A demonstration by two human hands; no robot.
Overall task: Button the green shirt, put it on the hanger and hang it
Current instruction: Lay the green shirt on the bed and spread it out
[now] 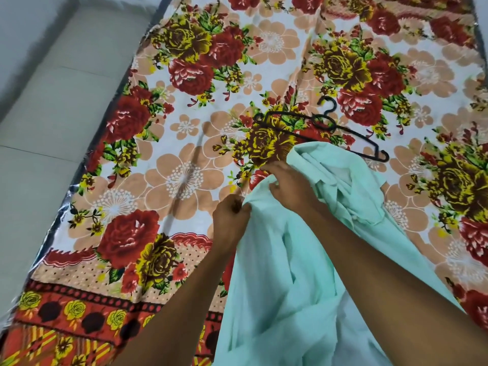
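The pale green shirt (285,273) lies bunched on the flowered bedsheet, running from the bottom middle up toward the hanger. My left hand (229,220) pinches the shirt's left edge with curled fingers. My right hand (290,186) grips the cloth just above and to the right of the left hand, close beside it. A black plastic hanger (320,125) lies flat on the sheet beyond the shirt, its hook pointing away from me; its lower bar is partly hidden by the shirt. No buttons are visible.
The flowered sheet (184,143) covers a bed that fills most of the view. A pale tiled floor (52,114) runs along the bed's left edge.
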